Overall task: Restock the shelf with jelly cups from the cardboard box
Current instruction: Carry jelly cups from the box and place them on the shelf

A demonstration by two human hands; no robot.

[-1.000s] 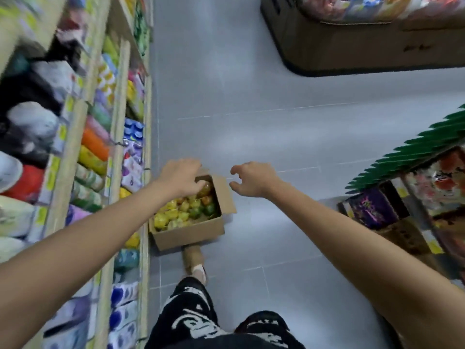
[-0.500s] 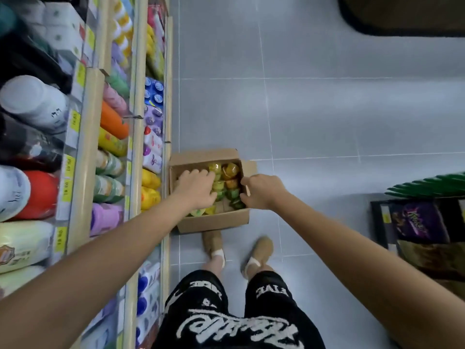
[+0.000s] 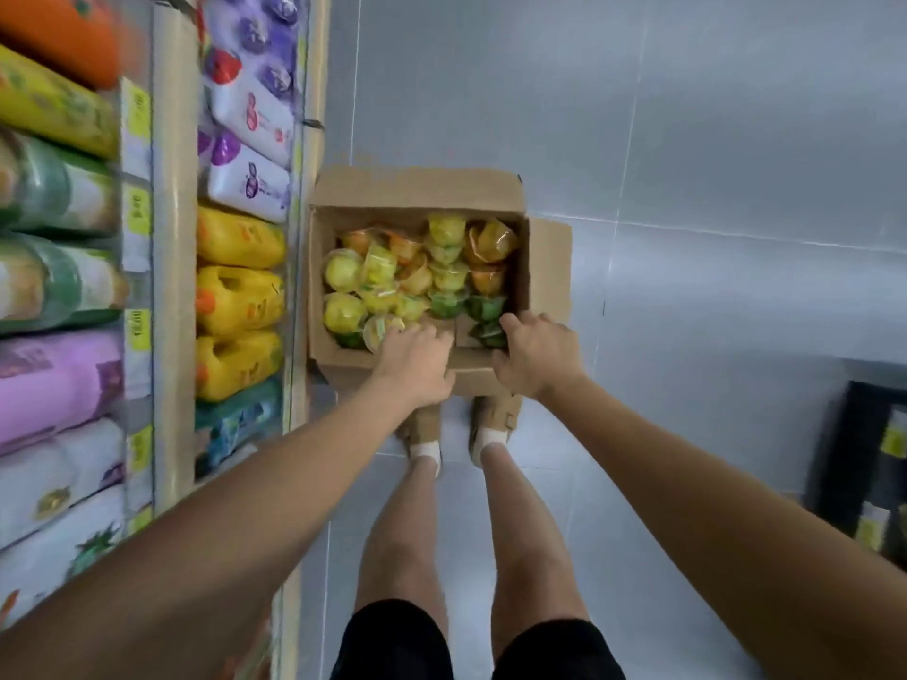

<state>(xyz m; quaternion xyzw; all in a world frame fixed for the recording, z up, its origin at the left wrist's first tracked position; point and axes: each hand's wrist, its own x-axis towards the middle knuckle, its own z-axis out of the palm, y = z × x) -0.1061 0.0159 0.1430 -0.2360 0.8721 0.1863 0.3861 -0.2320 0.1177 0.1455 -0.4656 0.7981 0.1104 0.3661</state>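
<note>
A brown cardboard box [image 3: 417, 188] sits open on the grey tiled floor [image 3: 687, 139], at 12 o'clock from the person's tan shoes [image 3: 426, 424]. Its mouth faces straight up. Its slightly longer side runs from 9 to 3 o'clock, with one flap folded out at 3 and another at 12. No print can be made out on the cardboard.

Inside lie small clear plastic jelly cups [image 3: 441, 277], yellow ones at 9 o'clock, orange at 12 to 2 and green at 4. Some show their film lids upward and others lean on their sides. The lid printing is too blurred to read.

The left hand [image 3: 417, 360] reaches over the near wall at 6 o'clock, with its fingertips among the yellow cups. The right hand [image 3: 537, 353] is at the box's 5 o'clock corner, touching the green cups [image 3: 483, 309]. Both sets of fingers bend down out of sight, so I cannot tell whether either hand grips anything.

The pale store shelf [image 3: 169, 238] stands at 9 o'clock, just beside the box. It holds yellow soft packs [image 3: 238, 301] and white-and-purple packs [image 3: 250, 184]. The figures on its yellow price tags [image 3: 137, 213] are illegible.
</note>
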